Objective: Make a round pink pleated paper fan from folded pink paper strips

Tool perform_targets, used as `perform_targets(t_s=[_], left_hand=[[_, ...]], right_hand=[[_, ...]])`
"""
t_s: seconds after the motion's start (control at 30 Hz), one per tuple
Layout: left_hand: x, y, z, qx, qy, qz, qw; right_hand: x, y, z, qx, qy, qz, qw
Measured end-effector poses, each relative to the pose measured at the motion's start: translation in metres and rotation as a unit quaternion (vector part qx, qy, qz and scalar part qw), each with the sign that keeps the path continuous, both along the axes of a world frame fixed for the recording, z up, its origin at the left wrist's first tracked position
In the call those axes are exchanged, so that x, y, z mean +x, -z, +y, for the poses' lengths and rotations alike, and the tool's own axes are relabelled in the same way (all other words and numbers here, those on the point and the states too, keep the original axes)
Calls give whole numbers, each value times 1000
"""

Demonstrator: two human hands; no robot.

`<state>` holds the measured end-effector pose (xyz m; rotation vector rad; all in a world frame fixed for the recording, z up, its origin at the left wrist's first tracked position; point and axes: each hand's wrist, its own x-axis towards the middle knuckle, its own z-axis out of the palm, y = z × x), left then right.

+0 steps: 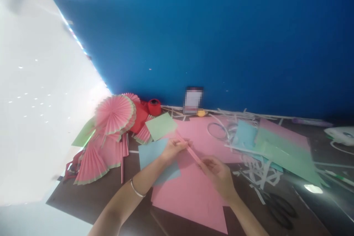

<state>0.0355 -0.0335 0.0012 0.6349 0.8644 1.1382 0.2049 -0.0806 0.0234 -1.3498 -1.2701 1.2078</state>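
A narrow folded strip of pink paper (193, 152) stretches slantwise between my two hands. My left hand (177, 146) pinches it towards its upper end, while my right hand (215, 169) grips the lower end. Beneath them lie large pink paper sheets (190, 199). A light blue sheet (157, 158) is partly under my left forearm, which wears a silver bangle. Just beyond my left hand rests a pale green sheet (162, 126).
Pleated pink paper fans (114, 114) with green edges pile up at the left, near a red tape roll (154, 107). To the right are white paper strips (260, 171), black-handled scissors (280, 210) and green sheets (287, 151). A blue wall (207, 37) stands behind.
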Motion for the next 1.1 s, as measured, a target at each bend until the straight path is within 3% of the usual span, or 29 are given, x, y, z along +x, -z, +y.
perform_targets(t_s=[0.13,0.23,0.43,0.5,0.57,0.63,0.67,0.73,0.8,0.93,1.1], left_hand=[[-4,-3,3,10,12,-7,1000],[-12,-10,11,30,93,9,995],[-45,-41,27,65,255,222,939],[-63,-56,27,106,217,323,915],[-82,-69,26,159,75,440,880],[-100,-74,26,151,-82,576,799],[-107,-74,27,142,-116,632,753],[-116,-66,30,148,-116,714,675],[-119,-55,34,139,-91,748,642],[-122,-37,41,128,-104,706,689],[-109,-35,37,152,-150,635,743]], right_hand=[[-1,-6,1,-1,-9,-37,999],[5,-7,-2,1,11,-47,999],[28,12,-22,-29,119,-53,991],[33,15,-31,-23,144,-86,986],[37,16,-38,-21,159,-118,980],[37,17,-44,-24,173,-128,976],[36,18,-46,-25,178,-124,976],[32,20,-49,-24,178,-112,977],[30,19,-51,-22,160,-116,980],[32,14,-53,-15,140,-140,980],[45,19,-56,0,161,-141,977]])
